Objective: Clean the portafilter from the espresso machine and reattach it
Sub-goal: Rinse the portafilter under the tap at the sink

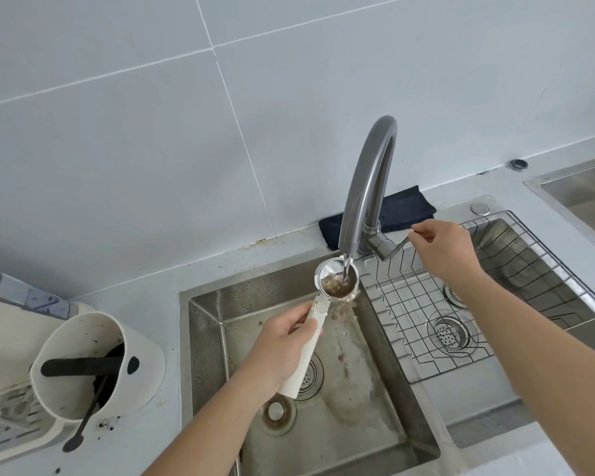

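While unlabelled, portafilter (337, 281) under faucet (366, 187)

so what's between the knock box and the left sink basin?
Head view: only bare grey countertop separates the knock box from the left sink basin. Scattered coffee grounds and a black brush lie nearer the box.
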Demonstrator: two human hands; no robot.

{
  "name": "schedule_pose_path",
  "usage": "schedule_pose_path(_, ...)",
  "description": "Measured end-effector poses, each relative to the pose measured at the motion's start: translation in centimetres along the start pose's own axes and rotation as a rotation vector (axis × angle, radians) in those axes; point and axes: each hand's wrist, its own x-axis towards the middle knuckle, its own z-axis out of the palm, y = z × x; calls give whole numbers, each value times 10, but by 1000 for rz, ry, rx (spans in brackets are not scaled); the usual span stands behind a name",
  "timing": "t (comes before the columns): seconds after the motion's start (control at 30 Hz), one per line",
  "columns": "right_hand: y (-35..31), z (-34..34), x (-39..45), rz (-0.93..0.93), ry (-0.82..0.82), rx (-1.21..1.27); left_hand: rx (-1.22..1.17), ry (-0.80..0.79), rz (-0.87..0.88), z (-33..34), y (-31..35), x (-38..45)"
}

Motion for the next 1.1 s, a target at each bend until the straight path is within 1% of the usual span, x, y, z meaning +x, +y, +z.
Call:
schedule_pose_path(0.23,0,0,-1,1,3,1,-190,-24,-8,18,1,10)
schedule_pose_path(0.47,0,0,-1,-4,3,8,-484,-113,-127,30,1,17)
schedule_pose_path(0.67,-1,1,0,7,5,5,-591,-170,-227,30,6,15)
schedule_pose_path(0.87,1,2,1,8,12,12,-583,-150,-309,28,4,14)
schedule_pose_path(0.97,2,3,2,27,3,18,-479,-123,-315,27,3,15)
schedule_pose_path(1.1,3,3,3,35,1,6,-311,-93,-277,24,2,14)
